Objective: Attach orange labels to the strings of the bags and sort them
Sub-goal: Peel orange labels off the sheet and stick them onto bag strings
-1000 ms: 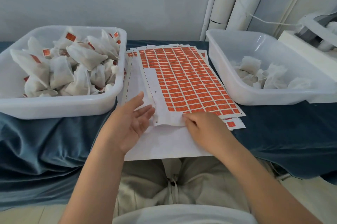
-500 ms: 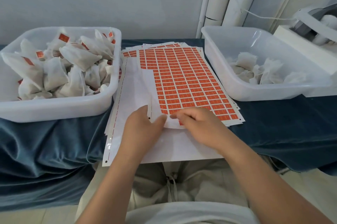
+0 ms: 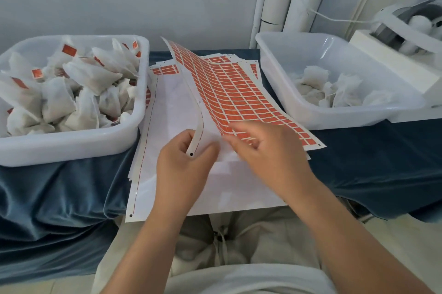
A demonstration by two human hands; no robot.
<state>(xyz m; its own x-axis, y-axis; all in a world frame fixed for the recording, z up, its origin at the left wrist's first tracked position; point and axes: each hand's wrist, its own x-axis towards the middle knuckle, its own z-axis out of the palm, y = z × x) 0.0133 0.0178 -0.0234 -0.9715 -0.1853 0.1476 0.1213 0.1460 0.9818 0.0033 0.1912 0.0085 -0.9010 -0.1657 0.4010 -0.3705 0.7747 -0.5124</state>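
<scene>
the left grip (image 3: 184,169) is clenched on the near end of a white perforated margin strip (image 3: 199,124), pinched between thumb and fingers. the strip runs up to the far corner of the label sheet (image 3: 229,93), which is raised and curling on its left side. the right grip (image 3: 270,157) has bent fingers grasping the sheet's near edge; whether the thumb is under it i cannot tell. the orange labels are nearly all on this sheet, between the two tubs.

likely trouble: if the strip is pulled sideways instead of along its perforation, the tear may run into the label rows and spoil some. the raised, bowed sheet could crease and loosen labels, which might then stick to each other or to the fingers. the stack of sheets (image 3: 172,102) below overhangs the near edge of the tabletop, on a slack blue cloth (image 3: 59,188), so a tug could drag it into the lap.

the left tub (image 3: 71,145) holds labelled bags (image 3: 93,76), the right tub (image 3: 275,83) plain bags (image 3: 342,93); mixing them would undo the sorting.
</scene>
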